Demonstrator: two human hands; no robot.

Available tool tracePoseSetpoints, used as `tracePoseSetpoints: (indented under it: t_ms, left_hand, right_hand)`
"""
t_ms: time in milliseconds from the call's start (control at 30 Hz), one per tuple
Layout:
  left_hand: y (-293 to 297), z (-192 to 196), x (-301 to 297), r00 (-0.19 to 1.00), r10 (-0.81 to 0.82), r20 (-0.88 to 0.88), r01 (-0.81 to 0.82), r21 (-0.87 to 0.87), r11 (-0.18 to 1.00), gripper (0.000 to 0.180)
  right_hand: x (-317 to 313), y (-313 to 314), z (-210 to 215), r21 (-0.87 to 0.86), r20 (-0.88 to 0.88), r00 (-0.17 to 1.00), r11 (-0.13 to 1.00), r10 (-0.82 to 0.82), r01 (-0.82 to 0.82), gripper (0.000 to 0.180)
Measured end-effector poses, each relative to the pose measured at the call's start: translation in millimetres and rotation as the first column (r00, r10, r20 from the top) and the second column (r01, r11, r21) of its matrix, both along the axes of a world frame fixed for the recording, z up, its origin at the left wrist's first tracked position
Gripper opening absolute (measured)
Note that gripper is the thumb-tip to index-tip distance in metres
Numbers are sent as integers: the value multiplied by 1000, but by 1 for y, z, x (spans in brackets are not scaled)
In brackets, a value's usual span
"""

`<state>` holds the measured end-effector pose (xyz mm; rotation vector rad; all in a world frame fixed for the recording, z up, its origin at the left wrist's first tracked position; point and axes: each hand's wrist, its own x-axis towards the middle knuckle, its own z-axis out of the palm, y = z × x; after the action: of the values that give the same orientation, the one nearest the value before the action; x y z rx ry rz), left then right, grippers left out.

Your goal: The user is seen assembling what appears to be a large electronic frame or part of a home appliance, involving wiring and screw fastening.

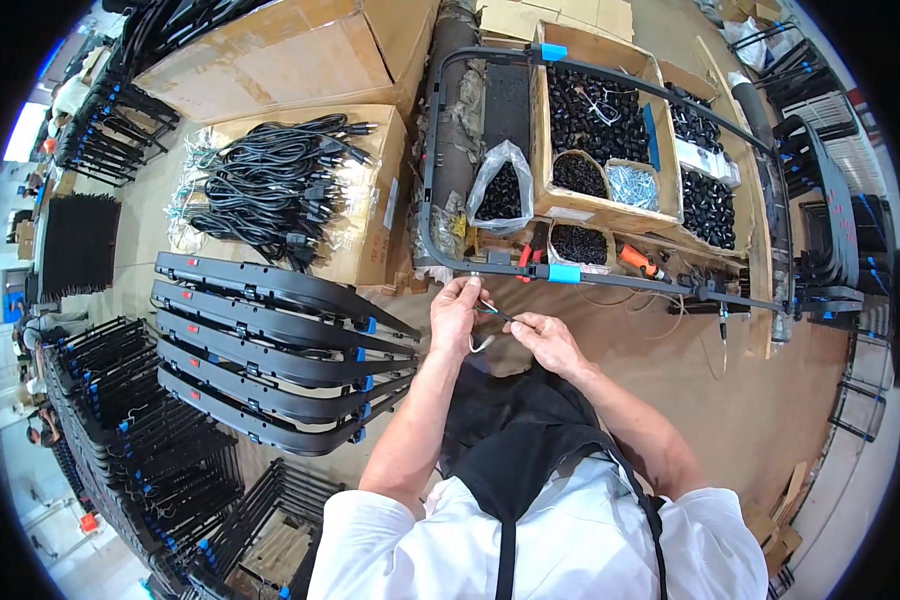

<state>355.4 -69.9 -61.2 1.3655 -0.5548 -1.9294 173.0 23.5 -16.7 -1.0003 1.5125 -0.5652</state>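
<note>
My left hand [454,318] is closed in a pinch on thin wires [486,307] just below the near bar of a black tubular frame [610,287]. To its right, my right hand [548,343] pinches the dark cable [507,321] from which these wires seem to come. One strand looks green, and a white wire end [481,346] hangs below, between the hands. The frame lies over the bench, with a blue wrap [564,273] on its near bar and another blue wrap [553,52] on its far bar. My fingers hide the exact wire ends.
Black power cords [280,185] lie on a cardboard box at left, above stacked black curved frames [270,355]. Beyond my hands stand a wooden parts tray [542,150], a plastic bag [501,190] of black parts, a bowl of screws [582,245] and an orange tool [638,262].
</note>
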Motion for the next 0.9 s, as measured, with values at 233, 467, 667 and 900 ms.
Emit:
tracePoseSetpoints:
  t_ms: [233, 467, 667, 900]
  left_hand:
    - [-5, 0, 1, 997, 47, -61, -41, 87, 995, 19]
    - [3, 6, -1, 999, -14, 53, 14, 0, 1000, 19]
    - [7, 11, -12, 958, 240, -160, -192, 266, 945, 15]
    - [6, 16, -5, 940, 272, -205, -215, 259, 941, 16]
  right_hand:
    - [6, -7, -7, -4, 120, 990, 998, -67, 68, 34]
    - [6, -4, -4, 48, 166, 982, 995, -92, 86, 36]
    - [3, -9, 6, 93, 160, 984, 994, -79, 65, 38]
    - [2, -9, -6, 132, 207, 973, 988, -101, 74, 39]
